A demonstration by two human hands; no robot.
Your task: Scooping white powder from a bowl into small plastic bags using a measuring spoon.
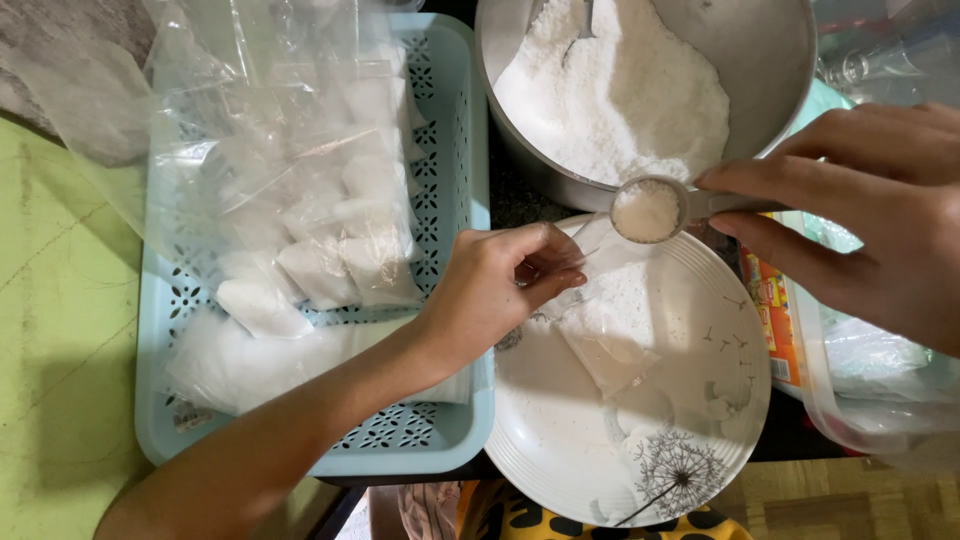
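Note:
My left hand (497, 285) pinches the mouth of a small clear plastic bag (605, 335) that lies over a white plate (560, 450) with a dandelion print. My right hand (870, 215) holds a small metal measuring spoon (648, 210) heaped with white powder, level just above the bag's mouth. Behind the spoon stands a large steel bowl (770, 60) half full of the same white powder (620, 90), with another spoon handle stuck in it.
A light blue perforated basket (455, 140) at the left holds several small filled bags and a loose clear plastic sheet. A clear container with an orange label (775, 320) stands at the right. Green table surface (60, 330) lies at far left.

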